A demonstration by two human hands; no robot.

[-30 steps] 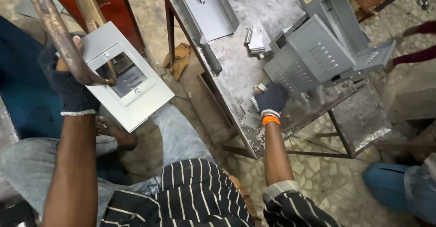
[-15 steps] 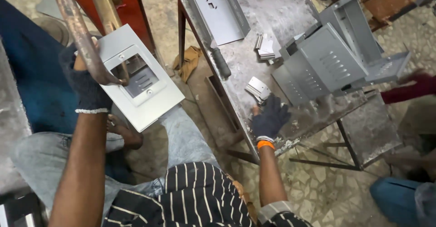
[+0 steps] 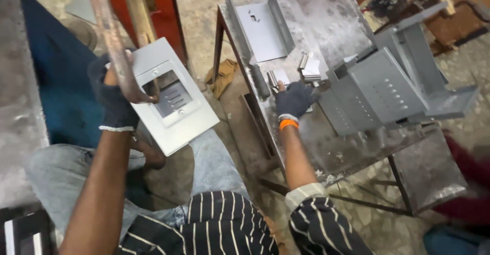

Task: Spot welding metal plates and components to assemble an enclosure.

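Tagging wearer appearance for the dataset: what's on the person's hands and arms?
Both hands wear dark knit gloves: the left hand with a pale cuff edge, the right hand with an orange-and-white cuff. The left forearm is uncovered; the right arm has a black-and-white striped sleeve, rolled up.

Gloved left hand (image 3: 115, 99) raised, its grip closed; gloved right hand (image 3: 294, 100) reaches forward, palm down.

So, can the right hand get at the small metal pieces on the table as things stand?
Probably yes. The right hand is gloved, holds nothing visible and already lies on the metal table beside the small metal pieces; nothing stands between them.
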